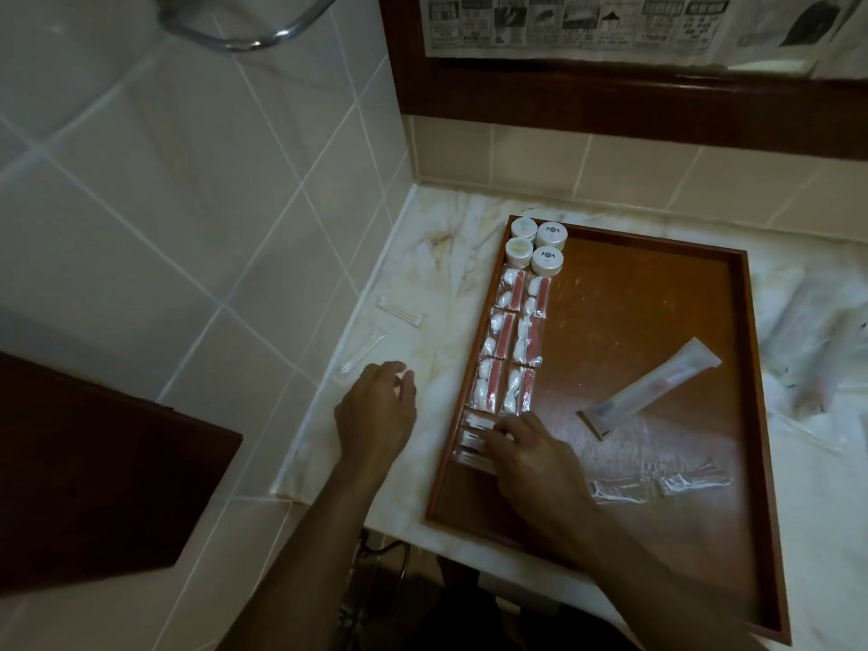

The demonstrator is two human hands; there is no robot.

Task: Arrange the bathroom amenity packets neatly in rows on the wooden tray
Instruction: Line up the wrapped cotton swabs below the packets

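The wooden tray (657, 293) lies on the marble counter. Along its left side stand several small round white jars (540, 249), then two columns of clear packets with red and white contents (512, 340), then cotton swab packets (472, 439). My right hand (535, 458) rests on those swab packets, fingers spread. My left hand (378, 406) lies on the counter left of the tray, fingers loosely bent over a clear packet (361, 352). A long toothbrush packet (653, 387) lies slantwise mid-tray. Clear packets (667, 481) sit at the tray's lower right.
Another cotton swab packet (399, 312) lies on the counter (422, 256) near the tiled wall. More clear packets (808, 359) lie right of the tray. A dark wooden panel (94, 486) is at the lower left, a newspaper-covered mirror frame (610, 96) behind.
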